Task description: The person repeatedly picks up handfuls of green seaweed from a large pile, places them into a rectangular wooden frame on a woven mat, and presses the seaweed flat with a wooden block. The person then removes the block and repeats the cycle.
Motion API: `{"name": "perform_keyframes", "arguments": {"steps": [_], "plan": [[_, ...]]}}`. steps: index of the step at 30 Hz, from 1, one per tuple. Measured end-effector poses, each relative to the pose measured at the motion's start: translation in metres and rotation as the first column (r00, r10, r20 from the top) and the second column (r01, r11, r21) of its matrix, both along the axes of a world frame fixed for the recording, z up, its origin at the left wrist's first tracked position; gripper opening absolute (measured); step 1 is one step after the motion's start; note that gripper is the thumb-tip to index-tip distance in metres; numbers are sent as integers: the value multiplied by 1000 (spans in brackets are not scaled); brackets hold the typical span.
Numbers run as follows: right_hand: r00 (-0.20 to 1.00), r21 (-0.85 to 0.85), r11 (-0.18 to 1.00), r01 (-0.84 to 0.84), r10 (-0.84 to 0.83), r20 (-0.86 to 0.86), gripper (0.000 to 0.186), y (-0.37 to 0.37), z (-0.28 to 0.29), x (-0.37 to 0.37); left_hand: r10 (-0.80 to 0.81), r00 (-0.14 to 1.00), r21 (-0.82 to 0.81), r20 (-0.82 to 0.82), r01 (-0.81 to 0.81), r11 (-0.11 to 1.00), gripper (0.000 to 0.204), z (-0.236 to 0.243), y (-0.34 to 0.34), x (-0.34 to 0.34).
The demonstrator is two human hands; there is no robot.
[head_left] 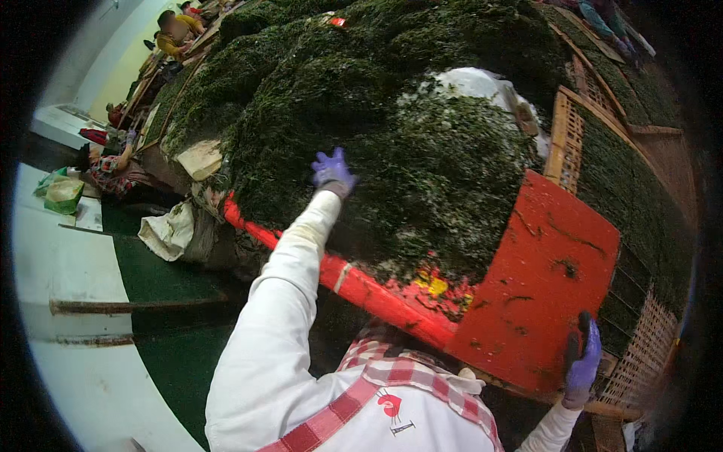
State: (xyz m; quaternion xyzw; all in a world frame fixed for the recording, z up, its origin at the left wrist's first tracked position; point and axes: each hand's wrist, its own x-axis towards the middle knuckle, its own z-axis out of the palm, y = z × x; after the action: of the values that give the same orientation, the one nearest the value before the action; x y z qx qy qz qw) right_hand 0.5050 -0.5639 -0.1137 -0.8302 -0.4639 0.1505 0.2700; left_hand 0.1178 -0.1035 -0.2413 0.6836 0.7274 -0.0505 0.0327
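Note:
A large heap of dark green, fine leafy material (301, 113) spreads in front of me. My left hand (334, 173), in a purple glove, reaches over its near part with fingers spread and holds nothing visible. At the lower right, my right hand (584, 365), also purple-gloved, is beside the corner of a flat red board (538, 279). Its fingers point up and look stretched out; whether they touch the board I cannot tell. Scraps of leaf lie on the board. A red padded edge (376, 295) runs along the near side of the heap.
White plastic sheeting (482, 87) shows within the heap. Woven bamboo trays (568, 143) and dark sheets of leaf (625, 196) lie to the right. Off to the left are a pale sack (167, 232) and a person in a checked top (113, 173); other people sit farther back.

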Motion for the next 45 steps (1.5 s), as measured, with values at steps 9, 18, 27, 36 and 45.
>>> {"name": "perform_keyframes", "arguments": {"steps": [9,18,27,36,45], "plan": [[955,107,953,-284,271,124,32,100,48,-98,-198,776,92,599,179,980,58,107,53,-79],[942,197,924,-327,304,142,30,110,54,-110,-781,492,632,384,476,611,41,404,117,-122],[937,163,929,-333,307,164,31,107,66,-118,-788,609,824,-95,492,281,28,560,96,-106],[842,183,822,-539,520,143,48,148,68,-153,-691,571,435,443,537,723,42,400,129,-57],[365,888,425,-176,866,-342,74,304,144,-204,-595,43,404,803,694,596,33,434,73,-47]]}}
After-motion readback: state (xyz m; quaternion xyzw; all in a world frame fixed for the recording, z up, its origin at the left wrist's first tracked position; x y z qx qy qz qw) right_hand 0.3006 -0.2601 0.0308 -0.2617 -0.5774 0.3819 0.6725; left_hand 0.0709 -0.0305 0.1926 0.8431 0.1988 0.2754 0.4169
